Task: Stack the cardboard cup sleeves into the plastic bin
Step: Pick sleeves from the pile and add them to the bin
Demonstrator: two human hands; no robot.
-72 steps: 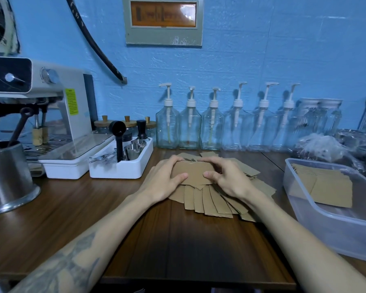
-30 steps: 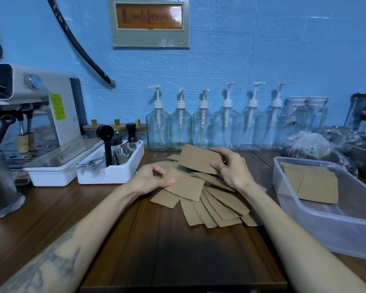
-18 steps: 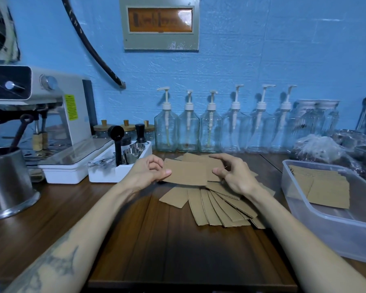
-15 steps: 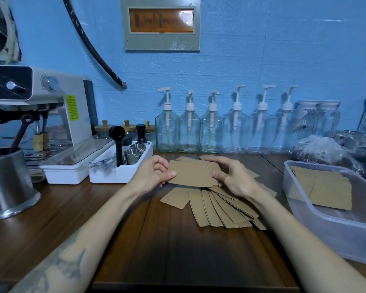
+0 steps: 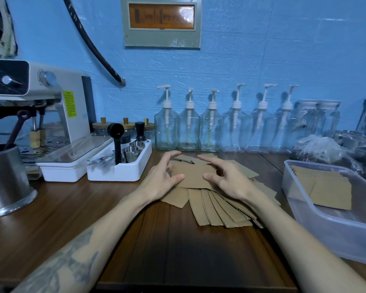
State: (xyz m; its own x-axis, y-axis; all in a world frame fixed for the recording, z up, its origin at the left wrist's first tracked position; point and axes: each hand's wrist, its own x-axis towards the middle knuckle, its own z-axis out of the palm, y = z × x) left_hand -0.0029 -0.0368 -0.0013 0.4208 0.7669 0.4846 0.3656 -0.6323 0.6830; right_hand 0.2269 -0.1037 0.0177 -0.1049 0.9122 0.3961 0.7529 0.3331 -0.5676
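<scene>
A fan of flat brown cardboard sleeves (image 5: 218,210) lies on the wooden counter (image 5: 178,246) at centre. On top of it rests a small squared stack of sleeves (image 5: 193,176). My left hand (image 5: 162,178) cups its left edge and my right hand (image 5: 225,179) cups its right edge, both thumbs pressing on the top sleeve. The clear plastic bin (image 5: 325,231) stands to the right, holding several sleeves (image 5: 328,189) laid flat inside.
A white tool caddy (image 5: 118,170) and an espresso machine (image 5: 51,115) stand to the left, with a steel pitcher (image 5: 4,182) at far left. A row of glass pump bottles (image 5: 211,127) lines the blue wall. Plastic bags (image 5: 323,149) sit behind the bin.
My hands brought a sleeve held in the air down onto the pile and now clasp the small stack from both sides. The fanned sleeves and the bin have not moved.
</scene>
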